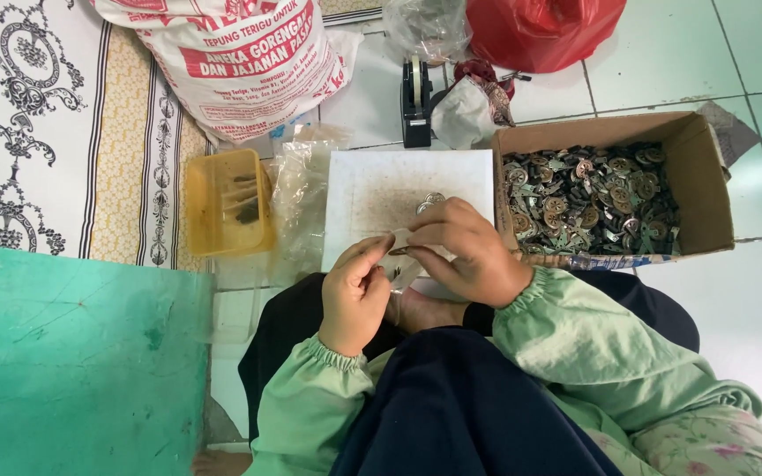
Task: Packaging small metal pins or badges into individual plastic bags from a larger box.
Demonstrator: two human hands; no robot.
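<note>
left hand: fingers curled inward, thumb and forefinger pinched on a small dark part that is mostly hidden; its kind cannot be told.
right hand: closed over a small flat metal piece, held at the fingertips just above the left hand; the two hands meet over the lap.
metal pieces on board: a few round silvery parts lying just beyond the right hand's knuckles.
white board: flat square surface in front of the person, dusty brown at the middle, under and beyond both hands.
cardboard box: open, just right of the board, filled with a heap of small round and toothed metal parts.
yellow tub: translucent plastic, left of the board, a few dark bits inside.
clear plastic bag: crumpled, between tub and board.
tape dispenser: black, upright, beyond the board.
printed sack: white with red print, far left of the dispenser.
red bag: plastic, at the top edge.
green panel: flat, at the person's left.
sleeves: pale green, gathered at the wrists.
</note>
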